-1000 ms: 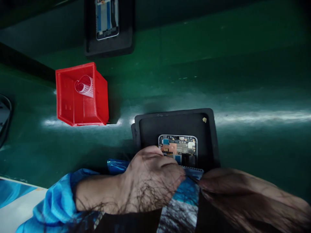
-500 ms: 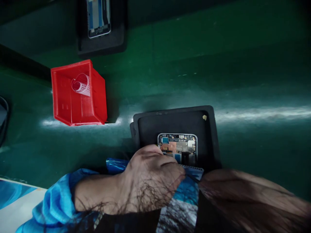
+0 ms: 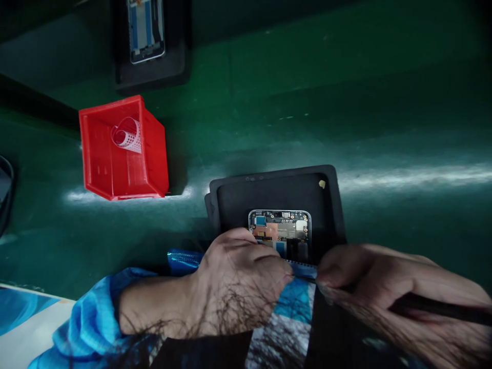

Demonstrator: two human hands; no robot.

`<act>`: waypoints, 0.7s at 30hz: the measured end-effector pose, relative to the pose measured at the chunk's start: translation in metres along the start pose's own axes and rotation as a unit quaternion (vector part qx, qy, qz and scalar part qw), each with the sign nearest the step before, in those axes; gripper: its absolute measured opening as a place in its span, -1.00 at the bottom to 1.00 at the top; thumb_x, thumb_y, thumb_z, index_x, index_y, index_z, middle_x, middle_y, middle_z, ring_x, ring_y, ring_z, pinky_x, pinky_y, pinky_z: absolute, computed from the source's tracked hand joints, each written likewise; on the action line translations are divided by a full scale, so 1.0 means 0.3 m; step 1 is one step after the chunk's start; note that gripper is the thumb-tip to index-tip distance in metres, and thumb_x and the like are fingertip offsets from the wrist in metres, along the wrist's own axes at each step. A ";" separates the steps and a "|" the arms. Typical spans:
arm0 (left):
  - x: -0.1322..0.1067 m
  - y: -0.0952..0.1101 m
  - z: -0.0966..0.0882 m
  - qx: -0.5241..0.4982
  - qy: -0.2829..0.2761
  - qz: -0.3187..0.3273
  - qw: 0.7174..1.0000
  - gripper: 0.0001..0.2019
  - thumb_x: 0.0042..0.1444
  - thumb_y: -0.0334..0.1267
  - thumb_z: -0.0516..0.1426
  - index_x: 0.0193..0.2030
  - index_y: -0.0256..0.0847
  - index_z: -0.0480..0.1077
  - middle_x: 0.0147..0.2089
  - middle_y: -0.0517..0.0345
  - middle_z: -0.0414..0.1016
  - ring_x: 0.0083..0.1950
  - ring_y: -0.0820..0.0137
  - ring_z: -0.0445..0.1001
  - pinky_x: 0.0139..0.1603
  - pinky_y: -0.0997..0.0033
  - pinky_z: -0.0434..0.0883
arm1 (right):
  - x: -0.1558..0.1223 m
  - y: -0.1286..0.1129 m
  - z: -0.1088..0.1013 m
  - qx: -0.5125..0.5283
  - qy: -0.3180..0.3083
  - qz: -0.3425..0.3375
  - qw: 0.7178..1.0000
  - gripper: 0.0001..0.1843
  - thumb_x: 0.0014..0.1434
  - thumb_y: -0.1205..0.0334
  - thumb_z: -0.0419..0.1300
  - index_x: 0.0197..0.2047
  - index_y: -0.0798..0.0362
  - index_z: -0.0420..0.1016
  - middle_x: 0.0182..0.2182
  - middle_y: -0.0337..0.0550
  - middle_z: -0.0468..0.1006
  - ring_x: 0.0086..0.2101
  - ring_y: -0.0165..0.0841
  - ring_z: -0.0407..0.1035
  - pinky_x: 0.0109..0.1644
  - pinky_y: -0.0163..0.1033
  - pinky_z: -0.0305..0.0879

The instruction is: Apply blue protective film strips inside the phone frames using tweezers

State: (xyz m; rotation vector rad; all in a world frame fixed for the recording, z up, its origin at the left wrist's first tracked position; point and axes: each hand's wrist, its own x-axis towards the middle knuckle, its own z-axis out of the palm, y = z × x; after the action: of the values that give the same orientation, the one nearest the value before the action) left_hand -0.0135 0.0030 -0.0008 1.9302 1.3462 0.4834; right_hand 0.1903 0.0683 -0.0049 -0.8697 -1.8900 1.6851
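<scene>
An opened phone (image 3: pixel 280 233) with its circuit board showing lies in a black tray (image 3: pixel 277 192) on the green belt. My left hand (image 3: pixel 238 284) rests closed over the phone's lower left part, its fingers curled onto the phone. My right hand (image 3: pixel 388 292) comes in from the right, pinched round a thin dark tool (image 3: pixel 442 307) whose tip sits at the phone's lower edge beside a blue-grey strip (image 3: pixel 303 269). The phone's lower half is hidden by both hands.
A red bin (image 3: pixel 123 148) holding a curled perforated strip stands at the left. A second black tray with a phone (image 3: pixel 148 38) lies at the far top left. A small pale scrap (image 3: pixel 322 183) sits in the near tray's corner. A blue-white sheet (image 3: pixel 23 323) lies bottom left.
My right hand has shifted up and left, so that its fingers and the tool show more clearly. The left hand stays on the phone. The view has drifted slightly right.
</scene>
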 end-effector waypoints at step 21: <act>0.014 0.004 -0.015 0.020 -0.017 0.006 1.000 -0.90 -0.01 -0.39 0.03 -0.38 -0.17 0.35 -0.37 0.36 0.53 -0.40 0.56 0.45 -0.22 0.45 0.31 | -0.004 0.005 0.003 -0.008 -0.042 -0.079 0.996 -0.91 0.05 0.35 0.13 -0.42 -0.04 0.34 -0.43 -0.14 0.48 -0.39 -0.33 0.44 -0.43 -0.30 0.45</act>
State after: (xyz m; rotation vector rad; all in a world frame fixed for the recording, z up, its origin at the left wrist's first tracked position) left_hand -0.0140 0.0080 0.0026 1.9717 1.3317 0.4303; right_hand 0.1907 0.0670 -0.0066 -0.6451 -1.9750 1.6350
